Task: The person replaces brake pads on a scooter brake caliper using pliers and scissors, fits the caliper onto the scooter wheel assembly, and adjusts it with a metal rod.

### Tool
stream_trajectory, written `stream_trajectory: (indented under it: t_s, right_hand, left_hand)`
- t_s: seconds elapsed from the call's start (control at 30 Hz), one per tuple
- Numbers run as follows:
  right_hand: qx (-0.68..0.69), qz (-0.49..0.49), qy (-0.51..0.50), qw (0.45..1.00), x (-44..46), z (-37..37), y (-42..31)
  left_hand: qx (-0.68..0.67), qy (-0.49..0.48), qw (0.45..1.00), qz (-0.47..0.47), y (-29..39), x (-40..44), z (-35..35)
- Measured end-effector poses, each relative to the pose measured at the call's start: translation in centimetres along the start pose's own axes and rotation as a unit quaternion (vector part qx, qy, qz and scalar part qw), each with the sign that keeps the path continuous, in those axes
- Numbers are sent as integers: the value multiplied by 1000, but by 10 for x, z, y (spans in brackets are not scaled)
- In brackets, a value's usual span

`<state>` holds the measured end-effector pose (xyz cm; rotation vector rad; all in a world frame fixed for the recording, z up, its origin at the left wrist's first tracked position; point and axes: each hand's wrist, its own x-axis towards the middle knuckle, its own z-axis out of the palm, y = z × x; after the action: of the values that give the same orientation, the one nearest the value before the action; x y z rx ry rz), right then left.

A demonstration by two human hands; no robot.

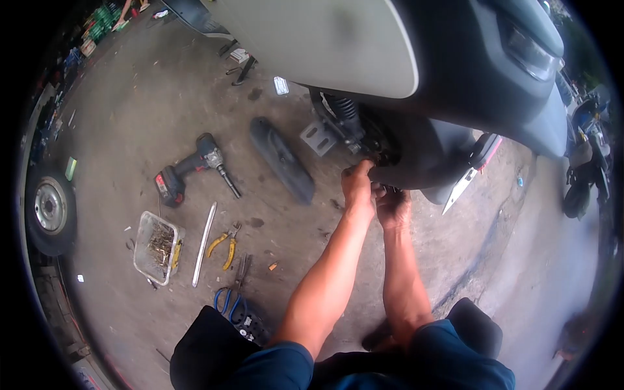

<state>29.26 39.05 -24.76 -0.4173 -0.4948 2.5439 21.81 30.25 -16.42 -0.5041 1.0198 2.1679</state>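
Both hands are at the underside of a scooter (pixel 383 39), beside its rear wheel area. My left hand (pixel 359 185) has its fingers curled together close to the lower end of the shock absorber (pixel 343 110); what they grip is too small to make out. Just right of it, my right hand (pixel 394 207) is turned palm up under the dark rear fender (pixel 422 153), its fingers partly hidden in shadow. A metal bracket with slots (pixel 318 137) juts out to the left of my hands. Next to that, a long black plastic cover (pixel 283 159) lies on the ground.
On the ground at left are an impact wrench (pixel 208 156), a plastic box of screws (pixel 156 250), a metal bar (pixel 205 244), yellow-handled pliers (pixel 224 247) and blue-handled scissors (pixel 232 302). A wheel (pixel 51 207) stands at the far left. Other motorbikes (pixel 585 153) are at the right.
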Motion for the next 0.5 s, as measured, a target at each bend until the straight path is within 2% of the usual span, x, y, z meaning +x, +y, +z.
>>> stream_trajectory:
  t_s: [0.07,0.17,0.3,0.5]
  right_hand:
    - [-19,-20,24,999,0,4,2]
    - [-34,31,-25,999,0,11,-6]
    - [-61,5,13,998,-6,19,-9]
    - [-34,26,23,999,-4,15,-11]
  left_hand:
    - [-4,26,999,23,1,-6,-1]
    - [-1,68,997,44,6,-23,6]
    - [-3,52,998,27,8,-21,2]
    - [14,18,1000,14,8,-11,-2]
